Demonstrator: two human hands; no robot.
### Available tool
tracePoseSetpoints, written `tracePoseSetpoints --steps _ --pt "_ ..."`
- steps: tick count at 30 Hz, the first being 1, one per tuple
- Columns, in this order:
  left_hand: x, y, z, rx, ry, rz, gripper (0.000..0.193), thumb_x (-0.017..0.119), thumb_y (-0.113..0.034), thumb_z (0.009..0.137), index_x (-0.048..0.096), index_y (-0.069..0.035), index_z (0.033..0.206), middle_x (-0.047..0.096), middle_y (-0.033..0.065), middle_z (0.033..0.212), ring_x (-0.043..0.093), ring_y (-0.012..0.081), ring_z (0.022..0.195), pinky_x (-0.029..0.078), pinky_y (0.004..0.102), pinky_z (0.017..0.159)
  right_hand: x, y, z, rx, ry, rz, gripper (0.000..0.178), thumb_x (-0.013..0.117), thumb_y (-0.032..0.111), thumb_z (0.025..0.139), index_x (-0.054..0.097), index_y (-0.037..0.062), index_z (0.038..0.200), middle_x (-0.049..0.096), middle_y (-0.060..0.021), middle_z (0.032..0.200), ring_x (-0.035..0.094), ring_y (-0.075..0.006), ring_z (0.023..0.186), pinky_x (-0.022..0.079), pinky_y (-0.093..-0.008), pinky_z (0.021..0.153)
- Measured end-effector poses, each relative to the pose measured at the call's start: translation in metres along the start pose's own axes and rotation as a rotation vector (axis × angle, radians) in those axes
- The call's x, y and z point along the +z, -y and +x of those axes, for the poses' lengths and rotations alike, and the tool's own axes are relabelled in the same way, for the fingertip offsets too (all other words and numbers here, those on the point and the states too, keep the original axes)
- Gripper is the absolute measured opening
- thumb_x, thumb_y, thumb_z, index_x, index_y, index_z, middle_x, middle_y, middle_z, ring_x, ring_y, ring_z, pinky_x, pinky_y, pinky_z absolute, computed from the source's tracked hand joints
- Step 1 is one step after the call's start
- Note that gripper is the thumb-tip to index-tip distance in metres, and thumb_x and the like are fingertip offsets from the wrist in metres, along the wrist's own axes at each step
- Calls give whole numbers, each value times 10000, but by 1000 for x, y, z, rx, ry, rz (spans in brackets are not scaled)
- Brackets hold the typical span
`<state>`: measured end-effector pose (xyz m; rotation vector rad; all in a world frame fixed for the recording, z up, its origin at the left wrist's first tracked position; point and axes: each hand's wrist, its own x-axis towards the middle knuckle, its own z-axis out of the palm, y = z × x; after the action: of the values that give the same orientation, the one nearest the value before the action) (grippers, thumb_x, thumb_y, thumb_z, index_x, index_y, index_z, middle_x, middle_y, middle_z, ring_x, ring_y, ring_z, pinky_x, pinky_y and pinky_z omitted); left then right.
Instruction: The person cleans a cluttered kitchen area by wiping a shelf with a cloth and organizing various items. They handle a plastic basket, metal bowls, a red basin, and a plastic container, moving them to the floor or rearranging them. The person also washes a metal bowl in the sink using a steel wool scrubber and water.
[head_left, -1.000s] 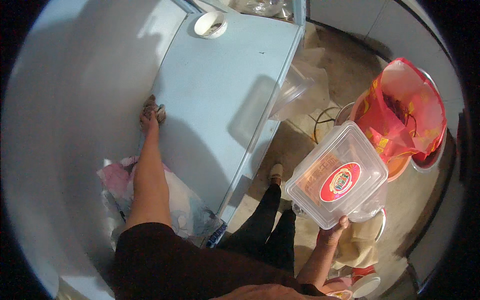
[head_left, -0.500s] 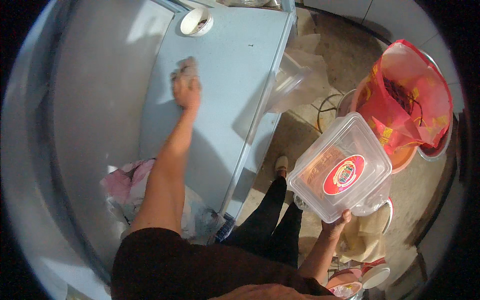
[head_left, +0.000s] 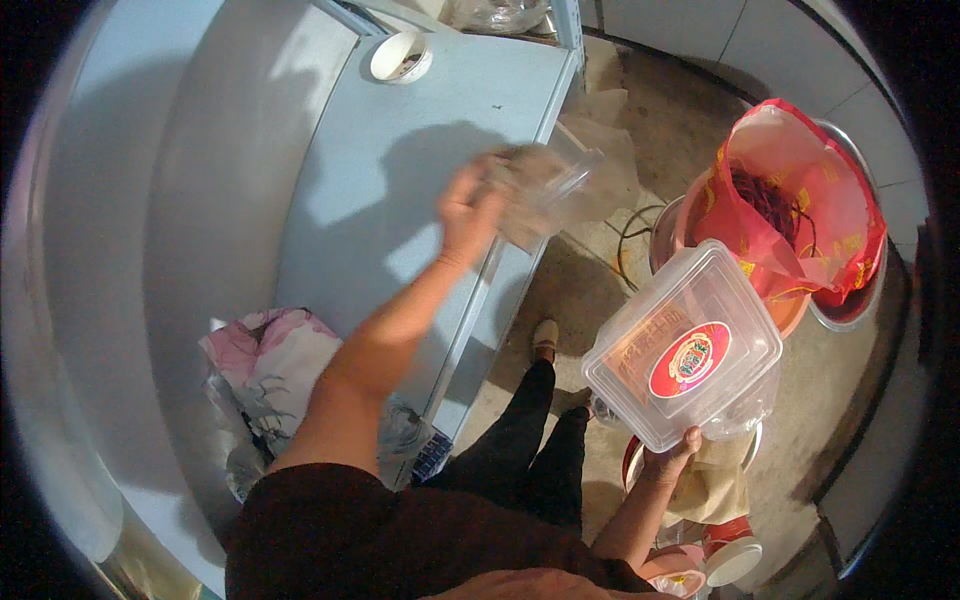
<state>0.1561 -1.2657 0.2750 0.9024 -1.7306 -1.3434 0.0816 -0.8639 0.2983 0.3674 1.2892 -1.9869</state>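
Observation:
My left hand (head_left: 470,208) is closed on a brownish-grey rag (head_left: 528,180), which is smeared by motion. Hand and rag are over the right edge of a light blue tabletop (head_left: 370,170), and the rag overlaps that edge. My right hand (head_left: 672,459) grips the lower edge of a transparent plastic box (head_left: 640,345), thumb on top. The box is tilted, has a rounded lid and bears a red oval label. Its contents, if any, cannot be made out. A white bowl (head_left: 402,58) with dark bits in it stands at the table's far end.
Right of me, a red bag (head_left: 850,265) holding dark, stringy stuff stands among basins. A pink-and-white bundle (head_left: 265,345) lies at the table's near left. Beyond the table edge is a transparent container (head_left: 580,175). My feet are on the floor beside the table.
My left hand has swept the rag from the middle of the tabletop to its right edge. The box stays in my right hand, nearly in place. The view has shifted slightly.

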Motion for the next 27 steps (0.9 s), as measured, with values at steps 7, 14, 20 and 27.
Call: tracePoseSetpoints --steps 7,14,20,27 --pt "-305 114 100 -87 -523 501 285 595 -232 760 658 -109 1009 649 64 994 610 230 868 480 323 765 0 0 0 31 26 9 935 706 549 644 348 8 1316 453 -132 1249 481 -293 1114 429 -445 899" --pt "-165 50 80 71 -286 915 219 597 -381 779 698 -256 927 648 43 997 554 214 1003 344 416 941 2 3 3 39 48 -16 956 726 556 624 355 2 1310 465 -114 1237 488 -283 1109 428 -431 907" --pt "-121 -8 134 325 -498 1121 371 585 -338 844 607 -93 1121 459 186 1248 515 313 1040 363 475 938 4 15 2 156 34 -25 1000 760 488 571 319 14 1334 447 -135 1254 478 -302 1111 420 -441 920" --pt "-73 -8 231 -584 -450 -436 561 553 -216 879 305 4 1332 406 212 1266 564 356 1004 582 418 742 -12 7 8 158 116 31 958 753 448 594 329 -6 1324 466 -135 1241 481 -297 1122 425 -435 924"
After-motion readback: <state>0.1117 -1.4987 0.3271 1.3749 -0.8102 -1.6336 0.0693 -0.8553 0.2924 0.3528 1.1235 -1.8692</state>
